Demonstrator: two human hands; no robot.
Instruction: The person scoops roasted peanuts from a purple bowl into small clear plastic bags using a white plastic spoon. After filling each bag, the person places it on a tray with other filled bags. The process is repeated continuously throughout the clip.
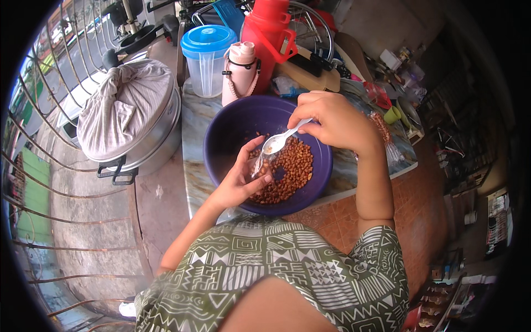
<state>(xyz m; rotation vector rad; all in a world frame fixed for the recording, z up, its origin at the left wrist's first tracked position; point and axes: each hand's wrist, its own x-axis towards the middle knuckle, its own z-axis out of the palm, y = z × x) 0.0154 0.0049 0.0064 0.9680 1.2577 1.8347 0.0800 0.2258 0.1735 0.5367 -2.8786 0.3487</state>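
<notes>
A purple basin (pixel 221 133) on the marbled table holds many reddish-brown peanuts (pixel 293 166), heaped toward its right and near side. Over the basin, my left hand (pixel 239 180) holds a small clear plastic bag (pixel 259 164) between thumb and fingers. My right hand (pixel 332 119) pinches the handle of a white plastic spoon (pixel 275 144) from above. The spoon's bowl sits at the bag's mouth, tilted down to the left. A little pale residue shows in the spoon. How much the bag contains is hard to make out.
Behind the basin stand a pink bottle (pixel 241 69), a blue-lidded clear pitcher (pixel 207 66) and a red jug (pixel 268 39). Filled bags of peanuts (pixel 387 138) lie at the table's right. A large cloth-covered pot (pixel 133 116) stands left, beside a metal grille.
</notes>
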